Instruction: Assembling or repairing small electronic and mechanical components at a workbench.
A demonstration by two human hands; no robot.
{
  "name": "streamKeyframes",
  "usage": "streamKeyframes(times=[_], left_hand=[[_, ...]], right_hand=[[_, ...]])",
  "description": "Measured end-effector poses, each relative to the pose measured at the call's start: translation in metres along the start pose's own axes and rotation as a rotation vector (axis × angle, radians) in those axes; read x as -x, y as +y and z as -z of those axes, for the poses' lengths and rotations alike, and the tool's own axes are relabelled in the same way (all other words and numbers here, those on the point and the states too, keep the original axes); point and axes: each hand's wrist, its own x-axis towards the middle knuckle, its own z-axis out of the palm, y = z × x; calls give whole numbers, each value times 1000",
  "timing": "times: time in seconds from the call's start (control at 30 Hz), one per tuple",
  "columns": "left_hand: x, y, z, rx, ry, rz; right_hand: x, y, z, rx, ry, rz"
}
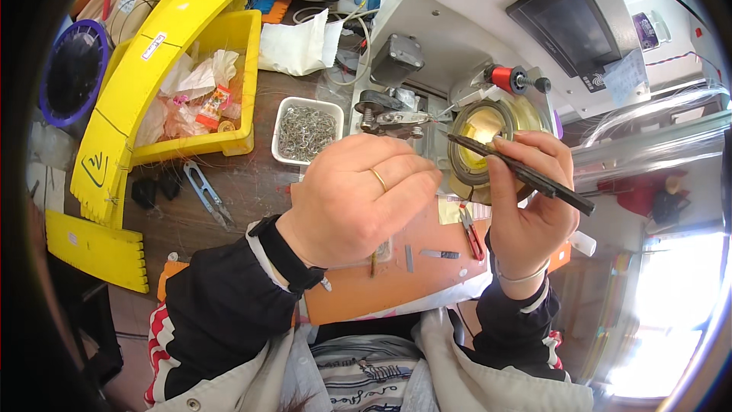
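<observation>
My right hand [537, 210] grips a slim black tool [534, 178], pinched between thumb and fingers. Its tapered end points left, in front of the machine's round metal ring [470, 162]; whether it is a pair of tweezers I cannot tell. Back side up, my left hand [366, 191] has its fingers bent and pressed together, with a ring on one of them. Its fingertips are close to the machine's front, and whatever they hold is hidden. Just beyond that hand stands a white tray [278, 145] of small metal pieces.
The machine [450, 38] carries a dark screen [564, 30] and a red spool [505, 78]. Red-handled snips [473, 236] lie on an orange mat [366, 297]. Blue-handled snips [204, 189] lie at left, near a yellow bin [248, 99] with wrappers and long yellow boards [114, 130].
</observation>
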Motion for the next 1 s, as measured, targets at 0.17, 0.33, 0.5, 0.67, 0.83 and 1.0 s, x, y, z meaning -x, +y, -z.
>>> streamKeyframes(times=[0.17, 0.33, 0.5, 0.67, 0.83, 1.0], left_hand=[[0, -1, 1, 21, -12, -9], [0, 0, 0, 40, -20, -3], [1, 0, 0, 46, -32, -2], [1, 0, 0, 41, -23, 1], [0, -1, -2, 56, -25, 25], [2, 7, 0, 89, -189, -4]], right_hand=[[-1, 3, -5, 32, -3, 59], [1, 4, -8, 6, 33, 48], [2, 5, -10, -4, 61, 38], [4, 6, -13, -29, 85, 25], [4, 7, -15, -38, 115, 14], [8, 4, -10, -429, 189, -171]])
